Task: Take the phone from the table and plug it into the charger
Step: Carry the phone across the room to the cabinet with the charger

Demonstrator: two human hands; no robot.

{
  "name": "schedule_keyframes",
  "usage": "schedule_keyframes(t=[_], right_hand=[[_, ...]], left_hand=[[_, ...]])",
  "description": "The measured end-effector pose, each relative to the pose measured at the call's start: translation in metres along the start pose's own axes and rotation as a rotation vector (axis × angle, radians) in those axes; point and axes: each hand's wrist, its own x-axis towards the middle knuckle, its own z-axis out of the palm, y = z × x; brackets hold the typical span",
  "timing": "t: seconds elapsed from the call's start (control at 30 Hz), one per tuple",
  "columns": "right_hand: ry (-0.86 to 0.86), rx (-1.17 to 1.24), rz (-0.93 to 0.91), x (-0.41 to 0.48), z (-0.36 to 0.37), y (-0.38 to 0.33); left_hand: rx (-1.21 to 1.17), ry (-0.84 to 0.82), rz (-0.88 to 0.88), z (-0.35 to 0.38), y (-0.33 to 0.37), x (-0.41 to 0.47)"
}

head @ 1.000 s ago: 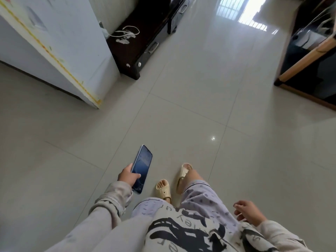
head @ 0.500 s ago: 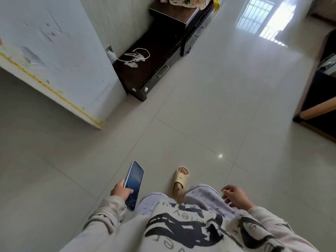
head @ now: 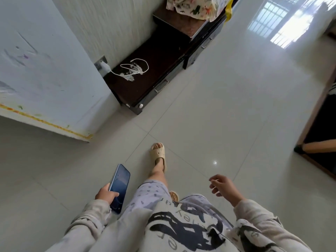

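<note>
A dark phone (head: 120,184) with its screen up is held in my left hand (head: 106,194), low at the left of my body. My right hand (head: 224,186) hangs free on the right, fingers loosely curled and holding nothing. Ahead and up to the left, a white charger block (head: 104,67) sits in a wall socket, and its white cable (head: 135,69) lies coiled on a low dark cabinet (head: 160,70). The phone is far from the cable, with tiled floor between them.
A white wall corner (head: 54,79) juts out on the left, beside the cabinet. A patterned cloth bundle (head: 196,6) sits on the cabinet's raised part. Dark furniture with a wooden leg (head: 320,148) stands at the right. My sandalled foot (head: 158,153) steps on glossy floor tiles.
I have walked forward: the cabinet, charger and cable are nearer and lower in view. My right hand has swung forward and up; the phone stays in my left hand.
</note>
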Motion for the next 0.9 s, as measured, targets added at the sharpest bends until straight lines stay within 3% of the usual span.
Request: schedule_keyframes(t=[0.33, 0.63, 0.77, 0.9], right_hand=[[-0.003, 0.036, 0.255, 0.061, -0.064, -0.071], [0.033, -0.001, 0.266, 0.131, -0.135, -0.144], [-0.019, -0.092, 0.208, 0.179, -0.173, -0.196], [-0.114, -0.201, 0.11, 0.221, -0.216, -0.264]], left_hand=[[0.024, -0.02, 0.096, -0.041, 0.211, 0.055], [-0.066, -0.03, 0.233, -0.046, 0.35, 0.078], [-0.129, -0.011, 0.155, -0.033, 0.377, 0.083], [-0.296, 0.038, -0.033, -0.014, 0.39, 0.076]])
